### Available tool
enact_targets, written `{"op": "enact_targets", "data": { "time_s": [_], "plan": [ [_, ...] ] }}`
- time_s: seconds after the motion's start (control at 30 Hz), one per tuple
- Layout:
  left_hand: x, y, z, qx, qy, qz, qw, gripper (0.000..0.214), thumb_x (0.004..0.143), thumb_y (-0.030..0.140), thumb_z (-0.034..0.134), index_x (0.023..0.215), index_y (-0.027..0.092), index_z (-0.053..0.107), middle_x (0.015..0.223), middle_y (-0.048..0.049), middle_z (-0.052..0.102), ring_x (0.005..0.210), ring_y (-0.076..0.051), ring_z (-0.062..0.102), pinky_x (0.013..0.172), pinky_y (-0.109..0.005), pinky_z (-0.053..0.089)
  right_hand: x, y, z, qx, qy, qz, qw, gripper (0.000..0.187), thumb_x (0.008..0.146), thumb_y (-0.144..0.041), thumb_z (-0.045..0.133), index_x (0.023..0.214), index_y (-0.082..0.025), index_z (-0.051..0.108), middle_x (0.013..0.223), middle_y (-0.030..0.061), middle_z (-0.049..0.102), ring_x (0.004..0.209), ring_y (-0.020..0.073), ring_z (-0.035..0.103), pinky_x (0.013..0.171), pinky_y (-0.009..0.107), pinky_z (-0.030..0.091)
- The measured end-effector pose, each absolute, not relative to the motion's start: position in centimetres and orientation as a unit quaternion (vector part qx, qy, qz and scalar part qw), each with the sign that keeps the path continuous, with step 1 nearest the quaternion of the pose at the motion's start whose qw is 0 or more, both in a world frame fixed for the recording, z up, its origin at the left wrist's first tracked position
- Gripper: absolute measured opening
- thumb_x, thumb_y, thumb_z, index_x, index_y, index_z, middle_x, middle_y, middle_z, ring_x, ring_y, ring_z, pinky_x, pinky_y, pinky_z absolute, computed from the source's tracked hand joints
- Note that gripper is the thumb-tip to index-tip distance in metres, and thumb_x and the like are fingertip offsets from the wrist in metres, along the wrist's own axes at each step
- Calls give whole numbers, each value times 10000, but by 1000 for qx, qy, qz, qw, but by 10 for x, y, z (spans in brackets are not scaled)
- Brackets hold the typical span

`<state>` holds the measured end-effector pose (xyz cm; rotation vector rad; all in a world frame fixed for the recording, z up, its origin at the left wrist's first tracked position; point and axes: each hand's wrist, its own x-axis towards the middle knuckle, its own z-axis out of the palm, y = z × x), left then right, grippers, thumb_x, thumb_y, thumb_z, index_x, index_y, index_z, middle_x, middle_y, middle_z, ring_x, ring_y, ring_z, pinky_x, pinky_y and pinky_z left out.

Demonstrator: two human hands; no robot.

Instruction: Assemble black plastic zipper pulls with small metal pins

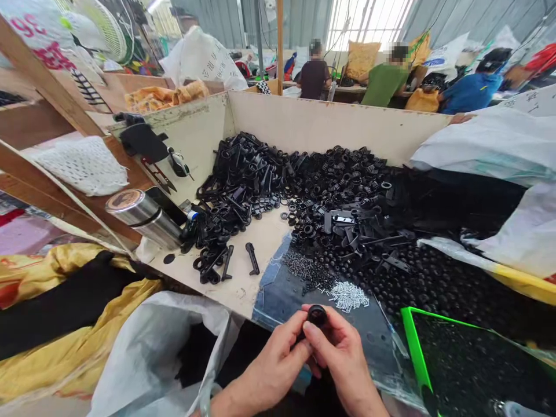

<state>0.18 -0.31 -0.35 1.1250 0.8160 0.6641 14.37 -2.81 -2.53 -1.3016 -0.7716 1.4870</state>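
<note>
Both hands meet at the near table edge: left hand [278,359] and right hand [343,353] pinch a small round black plastic cap [317,315], fingers closed around it. Just beyond lie small silver pins [350,295]; heaps of black plastic parts [330,197] fill the table [260,231].

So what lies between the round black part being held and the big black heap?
Head view: between round black part and heap, silvery pins and a darker small pile, on blue cloth.
</note>
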Motion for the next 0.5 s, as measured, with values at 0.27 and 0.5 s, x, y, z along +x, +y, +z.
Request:
{"op": "enact_targets", "data": {
  "time_s": [0.27,0.5],
  "plan": [
    [-3,7,-8,595,420,314,609,250,953,265,594,1177,227,699,1243,-65,675,1188,-215,599,1086,-350,443,168,-6,-21,-576,-362,515,522,378,738,-513,845,981,-228,794,1126,87,728,1012,233,669,892,318,550],
    [-3,8,-11,565,461,274,627,182,918,326,634,830,167,650,745,23,596,660,-123,573,609,-221,462,158,0,-23,-593,-341,534,497,409,759,-529,823,975,-184,782,816,37,719,707,145,598,617,224,476]
  ]
}}
